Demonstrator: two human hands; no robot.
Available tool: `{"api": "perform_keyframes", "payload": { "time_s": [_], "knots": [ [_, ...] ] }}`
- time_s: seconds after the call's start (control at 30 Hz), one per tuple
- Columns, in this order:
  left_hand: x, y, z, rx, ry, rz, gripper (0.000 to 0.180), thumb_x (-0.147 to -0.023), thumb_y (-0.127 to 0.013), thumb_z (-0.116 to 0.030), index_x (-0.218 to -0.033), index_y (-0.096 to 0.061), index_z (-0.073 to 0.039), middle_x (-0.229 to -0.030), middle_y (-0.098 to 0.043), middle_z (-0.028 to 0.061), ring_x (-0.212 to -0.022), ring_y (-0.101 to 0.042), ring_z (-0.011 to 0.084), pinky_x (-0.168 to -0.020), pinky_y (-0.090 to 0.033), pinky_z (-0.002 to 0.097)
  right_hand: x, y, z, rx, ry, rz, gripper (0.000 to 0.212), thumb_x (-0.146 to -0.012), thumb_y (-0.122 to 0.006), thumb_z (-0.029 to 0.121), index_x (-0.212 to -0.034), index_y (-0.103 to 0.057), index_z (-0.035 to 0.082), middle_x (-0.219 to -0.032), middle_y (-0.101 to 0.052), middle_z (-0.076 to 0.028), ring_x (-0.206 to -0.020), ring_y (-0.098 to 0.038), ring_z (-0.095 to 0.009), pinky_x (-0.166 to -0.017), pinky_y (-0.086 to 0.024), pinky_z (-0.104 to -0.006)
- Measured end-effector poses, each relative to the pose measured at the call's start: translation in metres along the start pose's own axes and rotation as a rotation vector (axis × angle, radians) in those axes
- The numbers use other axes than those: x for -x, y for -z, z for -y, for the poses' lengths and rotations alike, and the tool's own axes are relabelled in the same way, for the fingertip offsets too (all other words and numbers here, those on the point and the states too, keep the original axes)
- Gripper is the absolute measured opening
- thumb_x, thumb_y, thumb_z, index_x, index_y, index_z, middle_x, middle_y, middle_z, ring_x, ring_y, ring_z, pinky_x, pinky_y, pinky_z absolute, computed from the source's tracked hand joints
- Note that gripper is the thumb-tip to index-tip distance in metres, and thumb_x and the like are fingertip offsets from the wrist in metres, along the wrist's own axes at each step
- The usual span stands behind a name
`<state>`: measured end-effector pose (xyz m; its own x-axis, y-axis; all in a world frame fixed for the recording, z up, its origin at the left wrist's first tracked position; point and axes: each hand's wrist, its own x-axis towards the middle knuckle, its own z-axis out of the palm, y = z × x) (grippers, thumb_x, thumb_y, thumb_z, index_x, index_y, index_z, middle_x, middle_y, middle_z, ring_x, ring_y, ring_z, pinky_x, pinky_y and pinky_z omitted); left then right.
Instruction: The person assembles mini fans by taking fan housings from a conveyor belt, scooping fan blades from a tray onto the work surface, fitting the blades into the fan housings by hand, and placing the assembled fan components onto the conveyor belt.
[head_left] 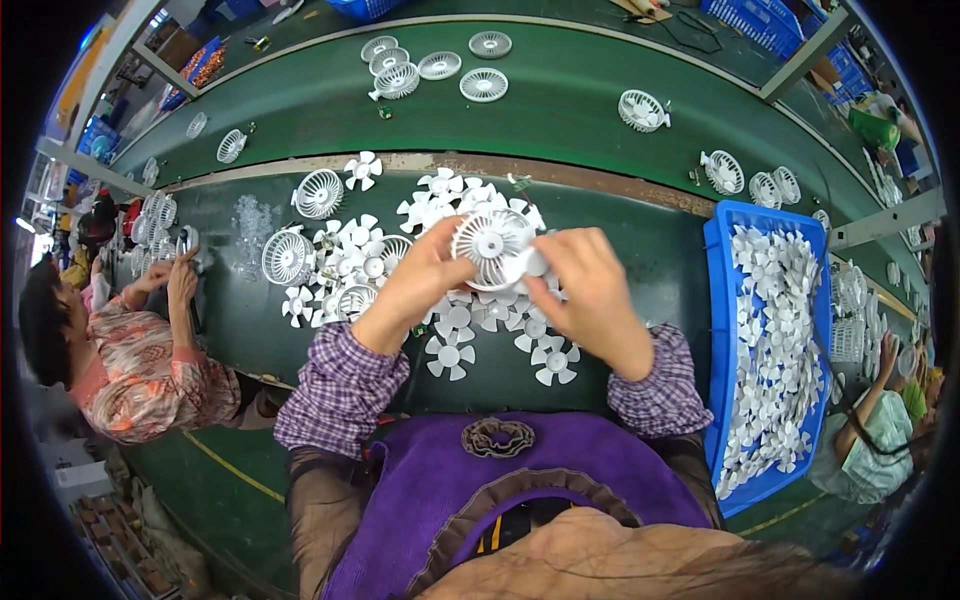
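My left hand (421,281) is closed on the left rim of a round white fan housing (486,240) with radial slats, held up over the work table. On the housing's right side the fingers of my right hand (588,285) pinch near its edge; a small whitish piece shows between them, its kind unclear. Below and behind my hands lies a loose pile of white fan blades (450,355), each with several short paddles. To the left of the pile sit more slatted fan housings (288,257). A small green circuit board (520,184) with wires shows just behind the held housing.
A blue crate (718,330) full of white fan blades stands at my right. Beyond the table runs a green conveyor belt (560,110) carrying scattered fan housings. Clear small plastic pieces (252,232) lie at the left. A co-worker (150,370) works at my left, another (870,440) at my right.
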<state>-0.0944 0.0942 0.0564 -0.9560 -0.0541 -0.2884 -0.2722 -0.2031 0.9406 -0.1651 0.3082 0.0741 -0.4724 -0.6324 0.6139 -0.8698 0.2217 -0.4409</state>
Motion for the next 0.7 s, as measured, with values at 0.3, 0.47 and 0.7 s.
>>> {"api": "perform_keyframes", "payload": {
  "time_s": [0.3, 0.47, 0.7],
  "knots": [
    [-0.003, -0.02, 0.013, -0.171, -0.193, -0.018, 0.045, -0.082, -0.067, -0.005, -0.123, -0.051, 0.003, -0.104, -0.062, 0.0057, -0.09, -0.059, 0.0098, -0.075, -0.05, 0.0239, 0.001, -0.037, 0.005, 0.075, -0.005, -0.06, 0.041, -0.068, -0.073, 0.005, -0.106, -0.059, -0.002, -0.097, -0.057, -0.015, -0.085, -0.054, -0.033, -0.072, -0.048, -0.04],
    [-0.009, -0.023, 0.027, -0.217, -0.287, -0.189, 0.04, -0.086, -0.07, -0.007, -0.121, -0.054, 0.002, -0.105, -0.064, 0.0057, -0.09, -0.061, 0.01, -0.075, -0.052, 0.0239, 0.009, -0.046, -0.001, -0.034, -0.087, -0.207, 0.038, -0.07, -0.074, 0.005, -0.104, -0.058, 0.001, -0.094, -0.058, -0.016, -0.083, -0.056, -0.032, -0.073, -0.049, -0.0389],
    [0.007, -0.031, 0.022, -0.545, -0.407, -0.156, 0.037, -0.082, -0.071, -0.016, -0.113, -0.059, -0.001, -0.089, -0.069, 0.0139, -0.077, -0.068, 0.0219, -0.068, -0.052, 0.0327, 0.027, -0.036, -0.018, -1.055, -0.788, 0.008, 0.035, -0.083, -0.073, 0.008, -0.112, -0.056, 0.0, -0.099, -0.062, -0.002, -0.089, -0.058, -0.007, -0.077, -0.047, -0.0211]
  ]
}}
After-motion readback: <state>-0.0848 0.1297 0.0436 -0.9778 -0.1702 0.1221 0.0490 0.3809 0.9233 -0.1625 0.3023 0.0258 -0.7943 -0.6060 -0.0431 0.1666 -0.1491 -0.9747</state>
